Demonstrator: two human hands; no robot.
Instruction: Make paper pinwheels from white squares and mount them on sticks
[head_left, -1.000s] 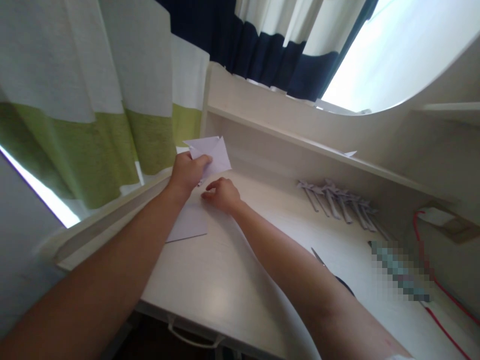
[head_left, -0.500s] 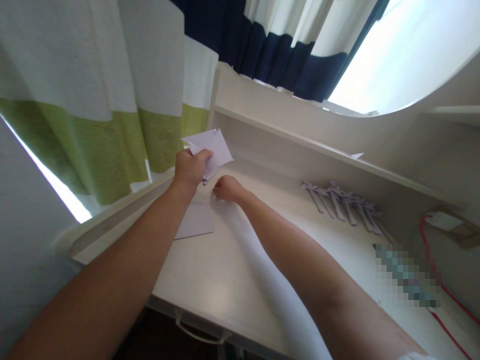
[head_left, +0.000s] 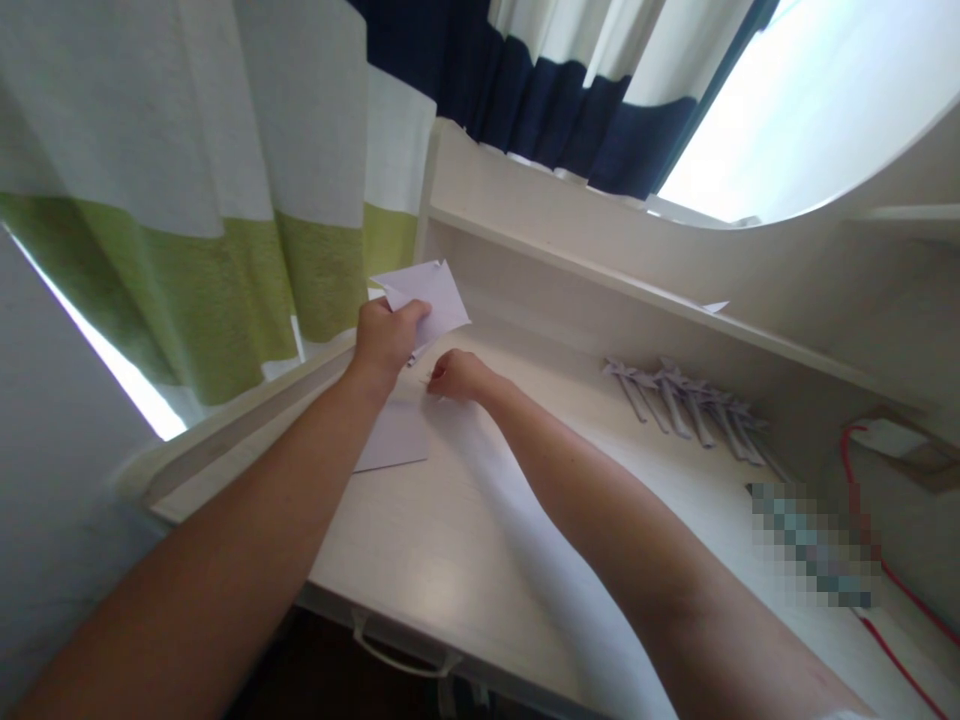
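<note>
My left hand grips a piece of folded white paper, thumb on top, held above the desk's back left part. A small end of something pokes out under the paper beside the fingers. My right hand is low over the desk, just right of the left one, its fingertips pinched together. A thin pale bit shows at those fingertips, too small to name. Beneath the left wrist lies a flat stack of white paper on the desk.
The white desk has a raised back shelf. Several folded paper pieces with rolled stems lie at the back right. A blurred-out item and a red cable are farther right. Curtains hang at the left.
Both hands stay almost in place. The left hand and its paper have shifted very slightly to the right; the right hand's pinch has barely moved.
</note>
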